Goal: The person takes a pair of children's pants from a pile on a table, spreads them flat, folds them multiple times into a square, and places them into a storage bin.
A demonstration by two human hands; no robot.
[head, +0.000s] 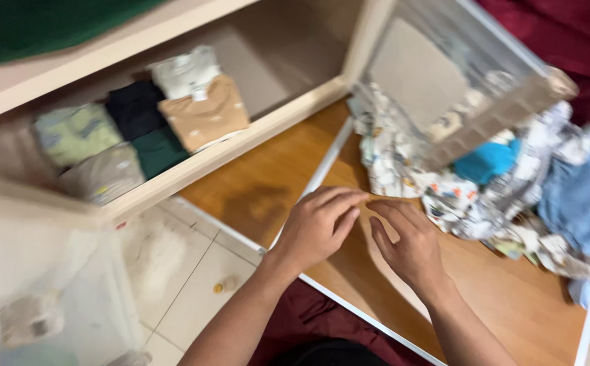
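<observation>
Your left hand [318, 227] and right hand [410, 244] lie side by side, palms down, on the wooden board [505, 298], fingers loosely extended, fingertips near each other; neither holds anything. Just beyond the fingertips lies a heap of patterned clothes [444, 190], spread rightward across the board, with a blue garment [583, 196] at its far edge. A clear plastic bin [444, 74] rests tilted over the heap. To the left, an open drawer [240, 139] holds folded clothes [173, 115] in rows.

1 head camera looks steeply down, close, tilted.
</observation>
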